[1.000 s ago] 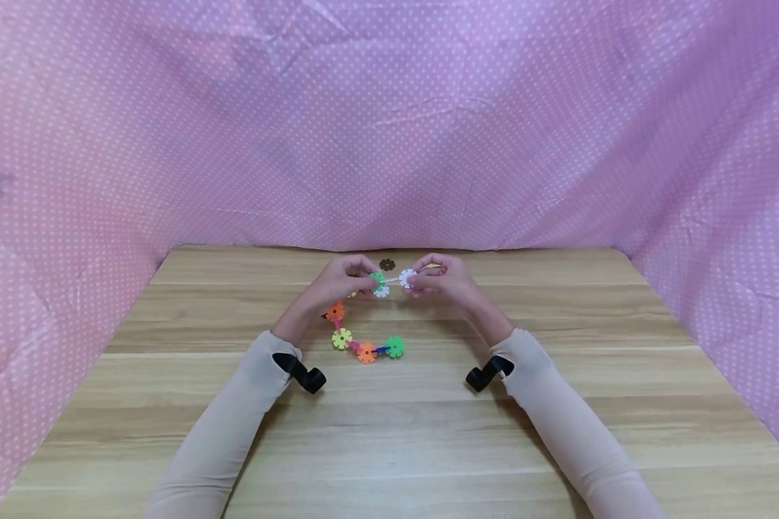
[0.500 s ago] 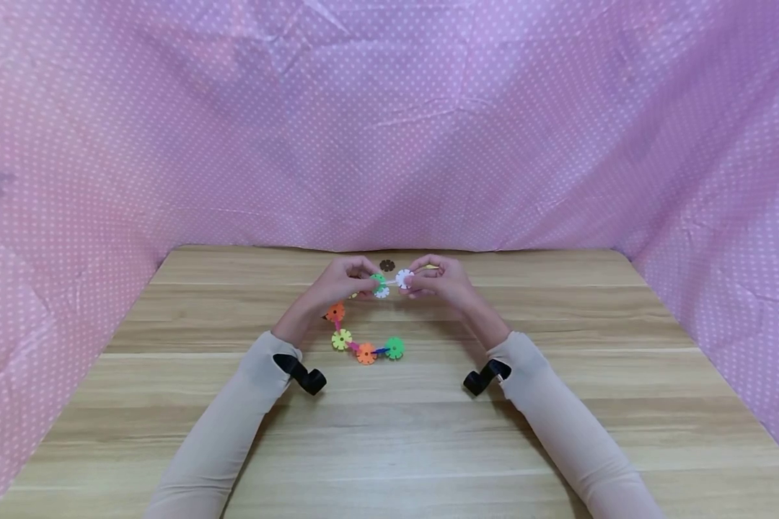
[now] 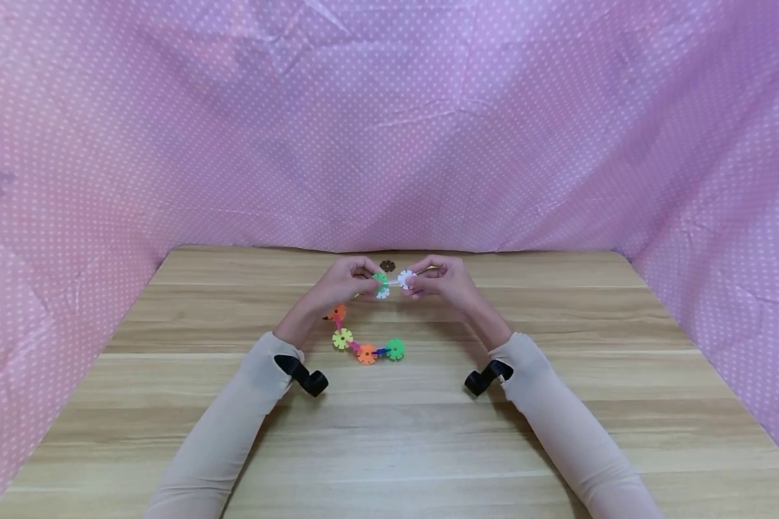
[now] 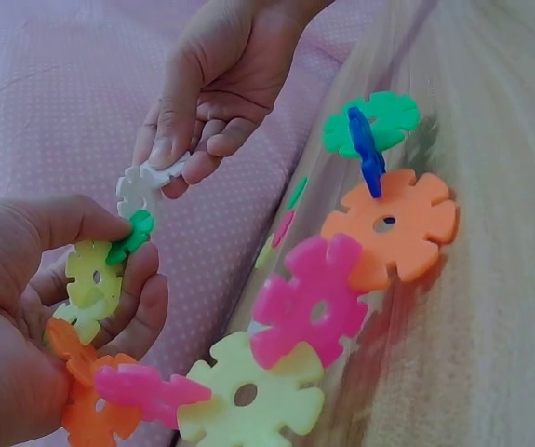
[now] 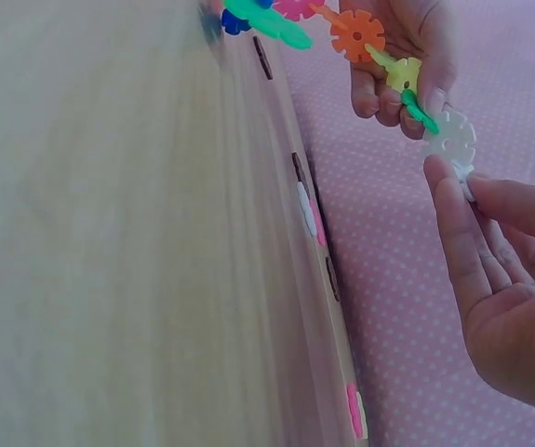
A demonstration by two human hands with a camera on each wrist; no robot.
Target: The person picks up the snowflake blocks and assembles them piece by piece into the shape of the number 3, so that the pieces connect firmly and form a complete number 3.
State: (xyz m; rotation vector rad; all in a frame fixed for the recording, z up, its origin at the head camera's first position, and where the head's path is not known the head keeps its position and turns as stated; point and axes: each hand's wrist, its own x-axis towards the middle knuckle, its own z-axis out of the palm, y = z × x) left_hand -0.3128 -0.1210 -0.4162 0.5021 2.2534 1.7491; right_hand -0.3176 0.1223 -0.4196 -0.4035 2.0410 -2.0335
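The left hand (image 3: 342, 281) pinches a green disc (image 4: 133, 239) in a chain (image 4: 286, 303) of notched discs; the right hand (image 3: 446, 280) pinches a white disc (image 3: 405, 280). Another white disc (image 5: 448, 142) bridges the two, edge-on from the head; how deep its slots sit, I cannot tell. From the left hand, the chain curves down to the bench (image 3: 389, 432). A brown disc (image 3: 387, 266) lies beyond the hands.

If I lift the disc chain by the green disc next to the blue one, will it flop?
The disc chain may sag or twist slightly, since it joins only at edge slots. It's probably light: its orange discs look thin, with center holes. Yanking the green disc might pop it off the blue disc.
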